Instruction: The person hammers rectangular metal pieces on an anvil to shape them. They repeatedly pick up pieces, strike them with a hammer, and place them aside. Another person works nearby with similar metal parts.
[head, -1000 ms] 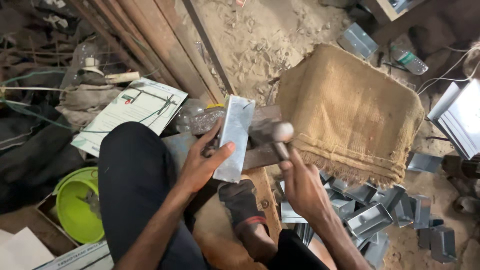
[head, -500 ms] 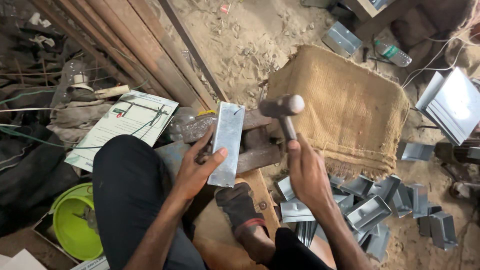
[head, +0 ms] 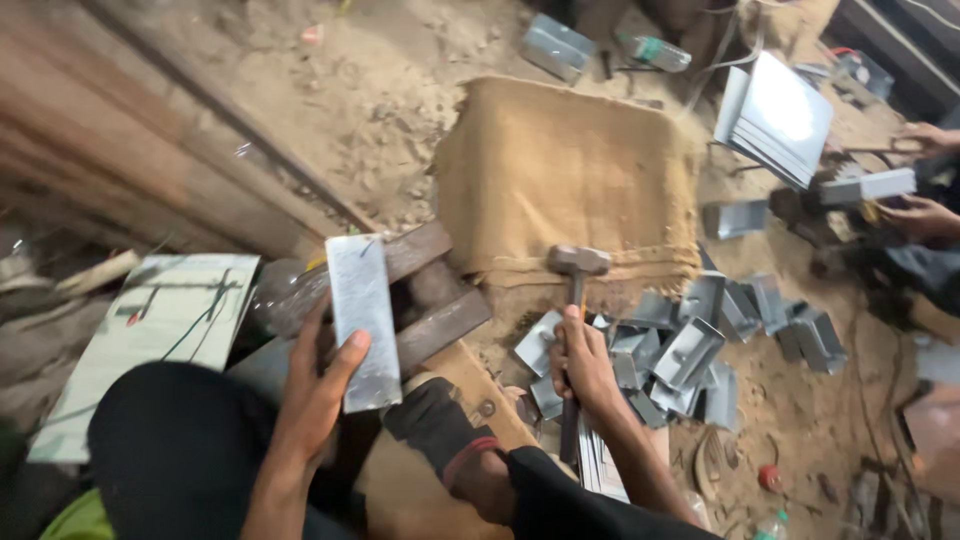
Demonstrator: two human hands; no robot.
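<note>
My left hand grips a flat grey metal strip and holds it down on dark iron bars laid across a wooden block. My right hand is closed on the handle of a hammer. The hammer head is raised to the right of the strip, over the edge of a burlap sack. My foot in a dark sock rests on the block below the bars.
A heap of bent metal channel pieces lies to the right of my right hand. Another person's hands work on a metal piece at the far right, beside a stack of shiny sheets. Wooden planks lean at the left near a printed paper sheet.
The hammer has swung from beside the strip's top to the right, away from it. The view has shifted right, showing the other person's hands.
</note>
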